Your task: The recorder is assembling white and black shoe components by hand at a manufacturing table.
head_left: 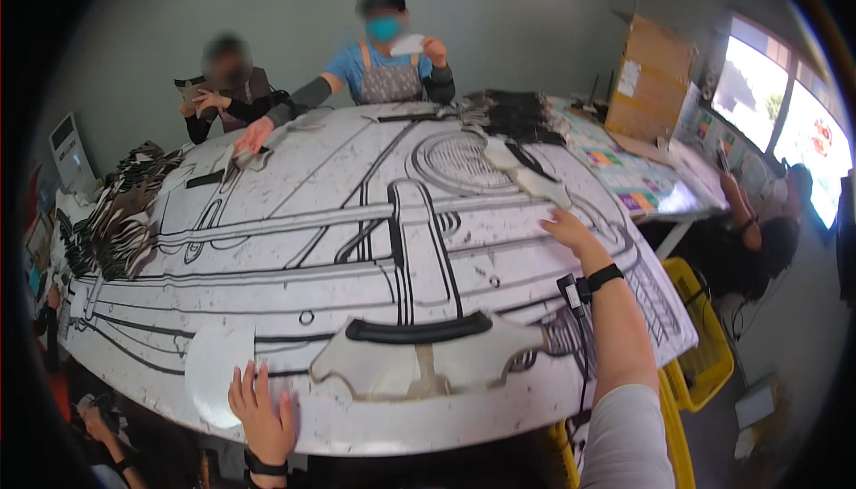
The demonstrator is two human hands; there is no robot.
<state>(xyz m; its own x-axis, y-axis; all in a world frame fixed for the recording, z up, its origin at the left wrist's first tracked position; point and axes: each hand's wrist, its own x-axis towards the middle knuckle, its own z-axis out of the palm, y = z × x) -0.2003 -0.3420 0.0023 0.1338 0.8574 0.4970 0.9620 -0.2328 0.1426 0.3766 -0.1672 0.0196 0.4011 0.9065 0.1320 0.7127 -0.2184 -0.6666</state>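
Note:
My left hand point(265, 418) is at the near edge of the table, fingers spread, fingertips at a white rounded sheet point(218, 373). Beside it, in front of me, lies a pale, flat, shaped piece point(374, 364) with a black padded curved strip point(417, 328) along its far edge. My right hand point(575, 235) reaches forward with fingers stretched out. Its fingertips are next to another pale piece with a dark strip point(539, 184); I cannot tell whether they touch it.
The white table point(330, 427) bears black line drawings. Piles of dark-edged pieces stand at the left point(120, 221) and far side point(513, 115). Across the table, a masked person point(388, 70) holds a white piece; another person point(236, 88) handles a piece. A yellow crate point(704, 337) stands at right.

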